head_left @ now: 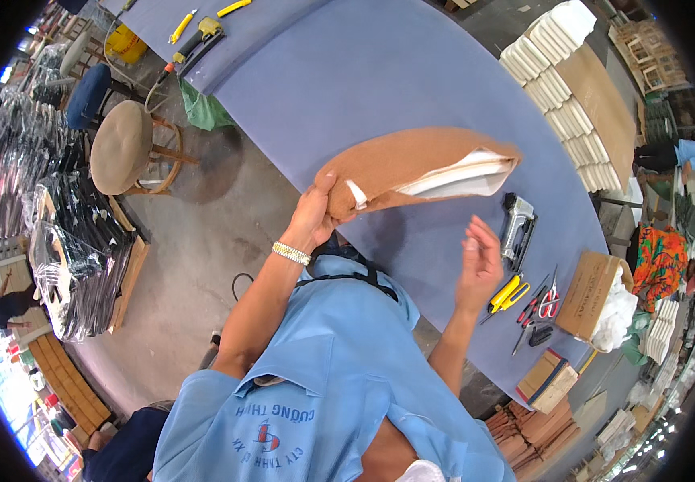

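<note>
Has a round beige stool [121,148] on the floor at left. Pinches the left end of a curved brown fabric-covered piece [412,165], with white layers toward its right end, in the left grip [315,210], and holds it above the blue tabletop [323,88]. Holds the right grip [480,255] loosely spread, apart from the piece, near a silver staple gun [516,229]. Has, farther right, yellow-handled cutters [506,294], red-handled scissors [551,303] and a cardboard box [588,299] with white stuffing [614,315].

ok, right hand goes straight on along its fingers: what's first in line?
Likely the right end of the brown fabric piece, just ahead of the right hand; depth unclear.
</note>
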Motion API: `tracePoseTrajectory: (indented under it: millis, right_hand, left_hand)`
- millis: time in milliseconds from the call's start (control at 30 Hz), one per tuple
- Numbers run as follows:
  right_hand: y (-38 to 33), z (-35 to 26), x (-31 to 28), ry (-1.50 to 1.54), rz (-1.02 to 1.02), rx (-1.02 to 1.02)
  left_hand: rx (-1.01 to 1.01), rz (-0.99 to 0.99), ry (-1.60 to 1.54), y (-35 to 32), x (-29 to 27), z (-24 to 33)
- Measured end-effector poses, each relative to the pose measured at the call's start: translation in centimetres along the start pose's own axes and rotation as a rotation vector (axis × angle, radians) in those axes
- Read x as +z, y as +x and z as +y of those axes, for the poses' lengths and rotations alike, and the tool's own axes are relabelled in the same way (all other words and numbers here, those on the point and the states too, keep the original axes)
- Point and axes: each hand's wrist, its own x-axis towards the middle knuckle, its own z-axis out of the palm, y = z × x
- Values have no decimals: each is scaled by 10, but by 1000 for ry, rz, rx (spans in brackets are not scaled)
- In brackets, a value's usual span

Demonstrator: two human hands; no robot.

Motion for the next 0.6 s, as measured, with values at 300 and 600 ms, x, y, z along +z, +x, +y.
tracePoseTrajectory:
  millis: [300, 600]
  right_hand:
    - [49, -55, 99, -451, -510, -116]
    - [49, -50, 137, -403, -686, -221]
  left_hand:
    - [-30, -75, -175, 20, -15, -11]
    - [-30, 5, -315, 30, -23, -12]
